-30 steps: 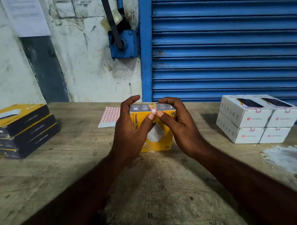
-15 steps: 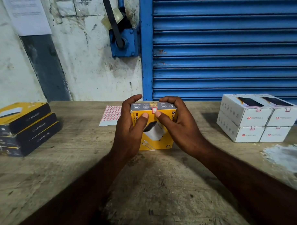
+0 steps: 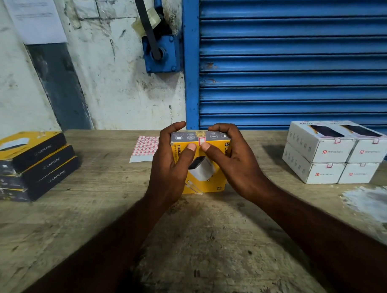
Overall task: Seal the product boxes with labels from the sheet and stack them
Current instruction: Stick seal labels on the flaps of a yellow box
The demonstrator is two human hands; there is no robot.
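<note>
The left hand [image 3: 169,167] and right hand [image 3: 234,162] clasp the box [image 3: 211,185] mid-frame, thumbs flanking its label [image 3: 201,142]. Its likely stack [image 3: 35,165] lies at frame left — nearer the left hand.

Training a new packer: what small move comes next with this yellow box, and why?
Probably rub a thumb over the label: it straddles the top front edge of the yellow box, while the left hand and right hand grip with thumbs beside it, not on it.

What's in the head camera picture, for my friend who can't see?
The left hand and right hand grip a yellow box on a table, thumbs beside its label. Label sheet behind; black boxes left, white boxes right.
</note>
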